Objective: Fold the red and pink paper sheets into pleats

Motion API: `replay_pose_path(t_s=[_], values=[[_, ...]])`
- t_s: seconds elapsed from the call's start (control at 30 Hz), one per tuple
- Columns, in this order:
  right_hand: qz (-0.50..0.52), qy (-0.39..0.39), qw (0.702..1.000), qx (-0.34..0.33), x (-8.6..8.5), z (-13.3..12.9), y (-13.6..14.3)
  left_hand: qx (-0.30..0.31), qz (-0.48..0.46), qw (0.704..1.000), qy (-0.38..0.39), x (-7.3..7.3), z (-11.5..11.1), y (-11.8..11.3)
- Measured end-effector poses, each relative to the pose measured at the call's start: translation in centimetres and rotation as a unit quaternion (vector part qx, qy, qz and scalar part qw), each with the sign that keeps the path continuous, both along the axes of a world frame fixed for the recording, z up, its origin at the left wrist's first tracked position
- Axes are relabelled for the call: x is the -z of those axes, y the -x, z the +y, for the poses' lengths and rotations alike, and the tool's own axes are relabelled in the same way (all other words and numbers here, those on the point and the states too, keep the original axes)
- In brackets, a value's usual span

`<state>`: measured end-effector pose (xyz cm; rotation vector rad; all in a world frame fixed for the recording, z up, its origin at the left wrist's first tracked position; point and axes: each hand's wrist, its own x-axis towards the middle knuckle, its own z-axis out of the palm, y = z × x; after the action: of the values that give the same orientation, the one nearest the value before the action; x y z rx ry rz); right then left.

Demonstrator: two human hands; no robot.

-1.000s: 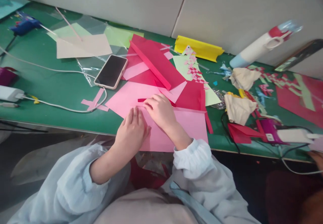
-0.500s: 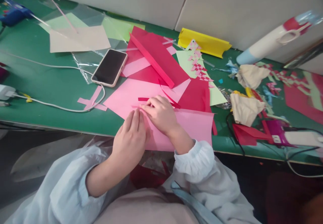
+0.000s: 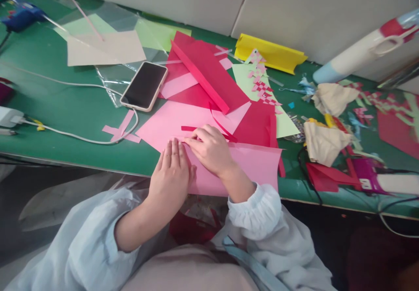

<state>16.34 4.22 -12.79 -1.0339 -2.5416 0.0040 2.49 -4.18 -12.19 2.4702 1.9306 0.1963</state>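
Observation:
My left hand [image 3: 170, 171] lies palm down on a pink sheet of paper [image 3: 255, 164], its fingers stretched out side by side. Close beside it, my right hand [image 3: 212, 151] has its thumb and fingers pinched together at the far edge of that paper. The exact spot between those fingertips is partly hidden. Beyond my hands another pink sheet [image 3: 166, 116] lies flat. A narrow dark red strip [image 3: 187, 128] pokes out by my right knuckles, and a curled red strip [image 3: 222, 127] rests behind them.
Folded red paper [image 3: 199, 74] lies behind the pink sheets. A phone [image 3: 144, 85] with a white cable [image 3: 78, 138] is at left, near crossed pink strips [image 3: 121, 129]. Woven paper fish [image 3: 262, 81], a yellow folded piece [image 3: 270, 53], cloth pouches [image 3: 327, 142] and a white bottle [image 3: 360, 55] stand or lie rightward.
My left fingers have straightened and flattened on the pink paper. My right hand keeps nearly the same place and pinch. The whole view has shifted slightly.

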Motion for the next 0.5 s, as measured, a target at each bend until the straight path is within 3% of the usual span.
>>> replay_pose_path(t_s=[0.5], values=[[-0.023,0.000,1.000,-0.010,-0.16,-0.30,0.30,-0.013,0.026,1.000,-0.002,0.12,-0.20,-0.53]])
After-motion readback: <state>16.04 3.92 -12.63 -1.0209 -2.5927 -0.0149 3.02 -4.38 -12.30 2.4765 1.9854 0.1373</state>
